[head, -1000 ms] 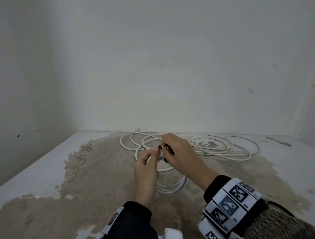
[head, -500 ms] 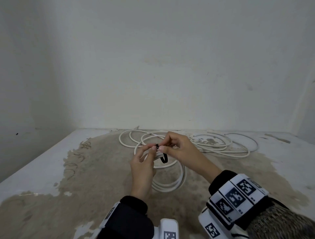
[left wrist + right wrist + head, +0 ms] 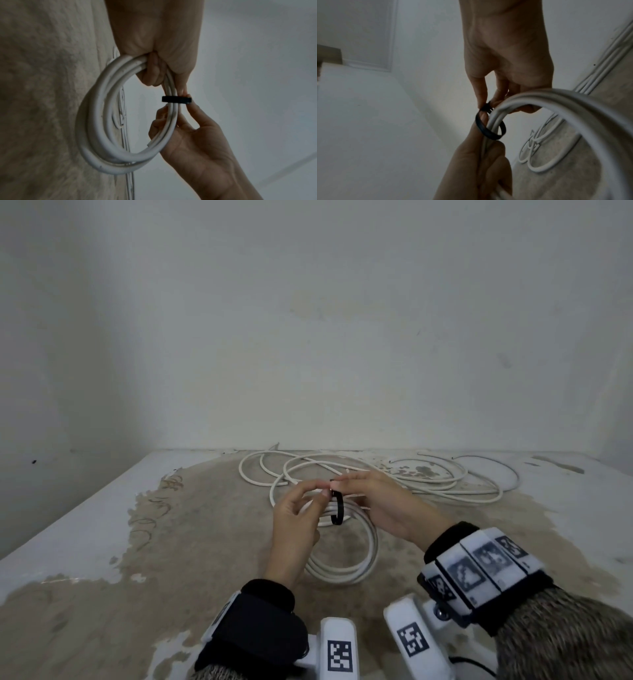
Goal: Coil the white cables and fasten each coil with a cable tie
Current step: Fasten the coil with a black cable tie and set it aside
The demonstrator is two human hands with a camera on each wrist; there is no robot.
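Observation:
A white cable coil (image 3: 346, 571) hangs upright over the table (image 3: 85, 529), held between both hands. My left hand (image 3: 318, 491) grips the coil's top strands with curled fingers; in the left wrist view the coil (image 3: 96, 121) curves down from that fist. A black cable tie (image 3: 337, 508) is looped loosely round the strands. My right hand (image 3: 339, 483) pinches the tie's head between thumb and forefinger. In the right wrist view the tie (image 3: 485, 133) hangs as an open ring round the cable, below the pinching fingertips (image 3: 482, 102).
More loose white cables (image 3: 442, 484) lie in wide loops at the back of the table, near the wall (image 3: 308, 337). The tabletop is worn, stained brown in the middle. Its left edge (image 3: 68, 518) runs diagonally.
My right hand has drawn back to the right off the coil. The black tie now shows as a loop round the strands. Both hands sit slightly higher.

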